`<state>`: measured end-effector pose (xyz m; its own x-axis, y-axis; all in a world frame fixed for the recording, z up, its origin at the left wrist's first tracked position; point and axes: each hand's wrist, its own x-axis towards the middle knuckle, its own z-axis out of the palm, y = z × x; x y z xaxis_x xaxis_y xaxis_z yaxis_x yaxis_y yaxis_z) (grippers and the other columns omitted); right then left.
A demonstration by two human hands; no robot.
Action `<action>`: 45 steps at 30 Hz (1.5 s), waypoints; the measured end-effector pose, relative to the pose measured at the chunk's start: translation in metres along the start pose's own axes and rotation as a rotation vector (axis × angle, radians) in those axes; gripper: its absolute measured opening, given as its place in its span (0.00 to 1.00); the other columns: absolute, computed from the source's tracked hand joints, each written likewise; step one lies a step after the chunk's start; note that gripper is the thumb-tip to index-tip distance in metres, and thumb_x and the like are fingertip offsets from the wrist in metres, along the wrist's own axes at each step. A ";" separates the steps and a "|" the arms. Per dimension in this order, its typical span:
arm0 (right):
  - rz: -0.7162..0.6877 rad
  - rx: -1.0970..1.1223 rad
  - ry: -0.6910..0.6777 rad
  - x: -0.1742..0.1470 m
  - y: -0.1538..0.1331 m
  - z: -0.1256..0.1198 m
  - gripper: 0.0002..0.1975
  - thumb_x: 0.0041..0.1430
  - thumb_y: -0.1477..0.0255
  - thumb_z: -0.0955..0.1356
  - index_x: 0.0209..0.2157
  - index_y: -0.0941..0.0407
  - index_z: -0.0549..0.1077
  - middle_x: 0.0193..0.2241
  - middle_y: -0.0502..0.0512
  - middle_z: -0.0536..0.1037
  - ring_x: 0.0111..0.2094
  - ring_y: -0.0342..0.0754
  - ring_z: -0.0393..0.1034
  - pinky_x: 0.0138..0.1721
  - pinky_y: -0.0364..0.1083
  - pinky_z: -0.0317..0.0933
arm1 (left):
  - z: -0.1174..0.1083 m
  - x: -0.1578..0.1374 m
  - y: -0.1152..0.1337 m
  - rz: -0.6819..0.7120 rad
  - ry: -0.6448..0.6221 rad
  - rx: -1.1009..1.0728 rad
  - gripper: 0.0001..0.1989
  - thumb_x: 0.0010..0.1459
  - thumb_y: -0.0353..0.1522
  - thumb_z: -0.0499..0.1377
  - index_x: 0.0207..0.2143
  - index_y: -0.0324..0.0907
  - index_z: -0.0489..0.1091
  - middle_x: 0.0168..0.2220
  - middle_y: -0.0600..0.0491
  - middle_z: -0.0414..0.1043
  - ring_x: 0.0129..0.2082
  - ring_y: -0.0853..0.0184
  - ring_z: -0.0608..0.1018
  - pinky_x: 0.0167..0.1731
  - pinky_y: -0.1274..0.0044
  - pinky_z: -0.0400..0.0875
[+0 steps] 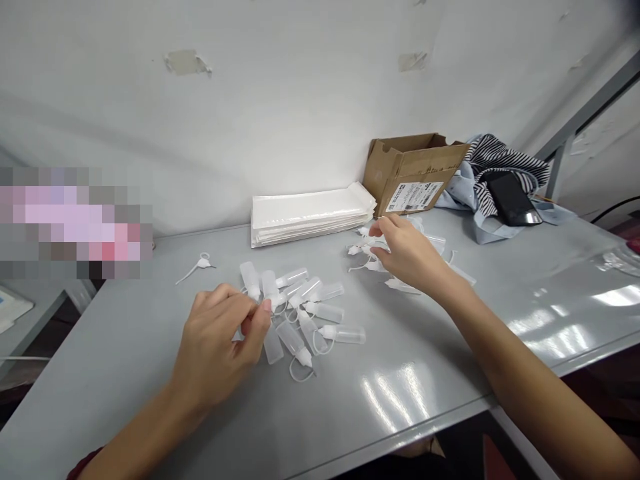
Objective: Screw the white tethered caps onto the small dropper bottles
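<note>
My left hand [220,343] is over the left side of a cluster of small translucent squeeze bottles [345,334]. Its fingers are curled, with thumb and index finger close together. What lies between them, if anything, is hidden; a squeeze bottle [269,283] shows just beyond the thumb tip. My right hand [407,253] reaches over a second group, of white needle-tip caps [374,265] and more bottles. Thumb and index finger are apart there, with no held thing visible. Several bottles in the near cluster carry white tops with looped straps.
A lone white needle-tip cap [204,263] lies at the left. Along the wall are a stack of white padded envelopes [310,210] and an open cardboard box [425,170]. Right of these, a black phone [513,199] rests on striped cloth [500,153]. The table's front edge [400,440] is near me.
</note>
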<state>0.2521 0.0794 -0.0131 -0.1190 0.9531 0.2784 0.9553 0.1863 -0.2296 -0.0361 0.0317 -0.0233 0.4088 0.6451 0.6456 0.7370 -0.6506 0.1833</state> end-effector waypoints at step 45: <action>0.005 1.382 -0.930 -0.034 -0.070 0.000 0.18 0.67 0.61 0.59 0.30 0.59 0.68 0.12 0.41 0.59 0.12 0.35 0.51 0.14 0.36 0.44 | -0.002 -0.004 0.011 0.097 -0.140 -0.252 0.16 0.61 0.23 0.54 0.52 0.35 0.62 0.32 0.52 0.70 0.36 0.68 0.71 0.38 0.74 0.66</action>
<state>0.1896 0.0338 -0.0070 -0.7112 0.6672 -0.2215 0.0731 -0.2432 -0.9672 -0.0306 0.0209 -0.0226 0.5543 0.6123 0.5638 0.5407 -0.7798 0.3153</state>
